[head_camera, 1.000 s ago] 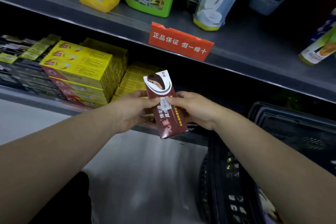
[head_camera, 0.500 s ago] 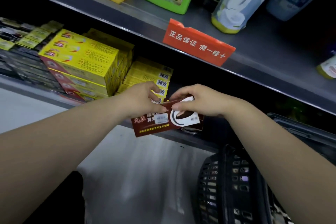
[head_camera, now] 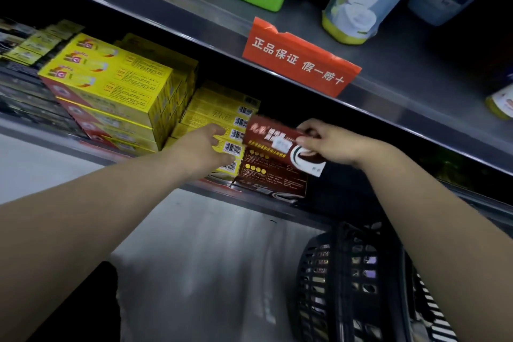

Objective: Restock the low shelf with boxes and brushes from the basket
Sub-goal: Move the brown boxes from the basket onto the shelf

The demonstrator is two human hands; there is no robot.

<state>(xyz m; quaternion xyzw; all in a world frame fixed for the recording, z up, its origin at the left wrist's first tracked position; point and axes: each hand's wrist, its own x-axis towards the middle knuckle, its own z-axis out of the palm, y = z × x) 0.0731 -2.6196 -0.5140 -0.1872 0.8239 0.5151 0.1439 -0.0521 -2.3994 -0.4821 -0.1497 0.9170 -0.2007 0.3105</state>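
Head camera, looking down at a shop shelf. The right hand point(head_camera: 333, 144) pinches a brown box point(head_camera: 274, 139) by its right end, thumb and fingertips clenched on the cardboard. The box hangs level in the air, just above a short stack of matching brown boxes point(head_camera: 273, 178) on the low shelf point(head_camera: 319, 215). The left hand point(head_camera: 202, 147) holds nothing, its fingers loosely spread at the barcoded ends of the low yellow boxes point(head_camera: 219, 111); whether it touches them cannot be told.

The grip is at one end only, so the free end may dip and strike the yellow boxes or skid off the brown stack. Glossy card on glossy card looks likely to slide, and a hard push could shove the stack backward or askew. The left hand could also nudge the yellow pile out of line.

All the boxes are long, flat, sharp-cornered cartons with a printed sheen. A taller yellow stack point(head_camera: 111, 80) stands further left. The shelves are dull grey metal. Below right sits the basket point(head_camera: 347, 272), black plastic with a slotted wall.
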